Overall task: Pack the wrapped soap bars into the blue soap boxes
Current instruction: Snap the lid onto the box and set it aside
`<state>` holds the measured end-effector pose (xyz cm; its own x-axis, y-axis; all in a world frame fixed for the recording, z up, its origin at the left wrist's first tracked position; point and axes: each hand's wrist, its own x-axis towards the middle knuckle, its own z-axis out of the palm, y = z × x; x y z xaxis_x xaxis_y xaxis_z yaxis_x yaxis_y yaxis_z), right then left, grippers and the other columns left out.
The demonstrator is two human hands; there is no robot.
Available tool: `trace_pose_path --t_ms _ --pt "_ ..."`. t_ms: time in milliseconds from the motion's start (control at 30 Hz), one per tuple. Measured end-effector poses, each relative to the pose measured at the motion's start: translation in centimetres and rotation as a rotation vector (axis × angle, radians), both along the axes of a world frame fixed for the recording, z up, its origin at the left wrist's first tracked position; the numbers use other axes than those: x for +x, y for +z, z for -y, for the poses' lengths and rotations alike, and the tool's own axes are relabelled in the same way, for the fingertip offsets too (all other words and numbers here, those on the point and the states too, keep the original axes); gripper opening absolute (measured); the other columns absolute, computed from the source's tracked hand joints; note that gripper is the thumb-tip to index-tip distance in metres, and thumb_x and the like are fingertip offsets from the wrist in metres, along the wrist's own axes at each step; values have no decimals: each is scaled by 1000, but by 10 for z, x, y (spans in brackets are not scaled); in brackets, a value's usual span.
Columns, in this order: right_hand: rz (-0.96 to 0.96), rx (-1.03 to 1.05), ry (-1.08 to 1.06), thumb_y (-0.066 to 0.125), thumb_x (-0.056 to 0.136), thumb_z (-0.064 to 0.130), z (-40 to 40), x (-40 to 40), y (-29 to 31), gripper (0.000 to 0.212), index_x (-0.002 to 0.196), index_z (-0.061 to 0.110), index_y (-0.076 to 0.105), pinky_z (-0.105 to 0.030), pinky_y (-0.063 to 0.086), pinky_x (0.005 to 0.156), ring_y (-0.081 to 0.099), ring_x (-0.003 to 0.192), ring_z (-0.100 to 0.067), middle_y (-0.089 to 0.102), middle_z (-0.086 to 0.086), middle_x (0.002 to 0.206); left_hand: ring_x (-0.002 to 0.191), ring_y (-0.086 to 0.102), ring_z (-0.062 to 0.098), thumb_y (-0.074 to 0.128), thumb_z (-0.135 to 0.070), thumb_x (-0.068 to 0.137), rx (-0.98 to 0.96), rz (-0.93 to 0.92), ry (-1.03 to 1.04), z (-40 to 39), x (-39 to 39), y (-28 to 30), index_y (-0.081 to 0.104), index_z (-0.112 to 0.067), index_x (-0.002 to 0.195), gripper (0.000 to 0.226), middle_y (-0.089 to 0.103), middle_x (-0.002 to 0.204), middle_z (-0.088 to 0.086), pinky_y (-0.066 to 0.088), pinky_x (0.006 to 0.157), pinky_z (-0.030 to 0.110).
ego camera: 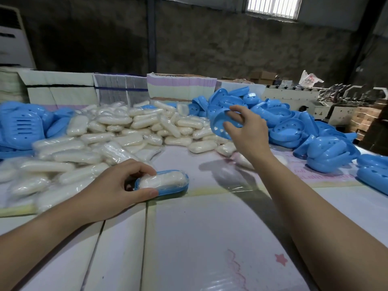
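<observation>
On the table (210, 227), a wrapped soap bar (162, 179) in a blue box half (168, 191) is gripped by the left hand (113, 185), while a perforated blue lid (219, 124) is pinched by the right hand (247, 131) before heaped soaps (117, 131).

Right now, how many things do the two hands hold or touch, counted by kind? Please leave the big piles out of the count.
Blue box halves: 2 (the lower half gripped by the left hand; the holed half gripped by the right hand)
Wrapped soap bars: 1 (the soap bar lying in the lower half)
Total: 3
</observation>
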<state>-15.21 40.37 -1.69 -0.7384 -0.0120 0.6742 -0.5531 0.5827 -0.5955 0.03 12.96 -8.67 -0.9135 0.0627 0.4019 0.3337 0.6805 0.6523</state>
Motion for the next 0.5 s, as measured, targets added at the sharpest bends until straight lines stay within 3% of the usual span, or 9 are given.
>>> trace_pose_path --t_ms 133,267,400,500 --pt "-55 -80 272 75 82 17 44 42 4 22 104 19 75 -37 56 87 69 86 -1 75 12 85 94 67 3 83 -58 64 78 46 32 -1 0 -1 63 -44 110 53 66 101 -18 52 78 17" --pt "-104 -3 453 70 83 6 74 70 -9 12 90 12 77 -43 57 74 68 71 -16 70 4 72 96 65 4 85 -41 74 64 72 33 -2 1 0 52 -44 126 62 62 99 -25 52 84 24" --pt "-2 -159 601 61 91 1 83 75 -18 15 90 15 66 -20 46 54 53 51 -4 57 9 53 97 63 2 84 -42 75 51 61 29 -3 1 2 48 -41 132 67 61 99 -22 52 86 24" --pt "116 -309 740 54 95 -4 85 78 -17 23 93 18 59 -26 45 51 55 56 -13 61 -10 61 98 61 -1 84 -50 72 54 60 34 -4 2 3 45 -46 131 71 59 107 -19 50 83 20"
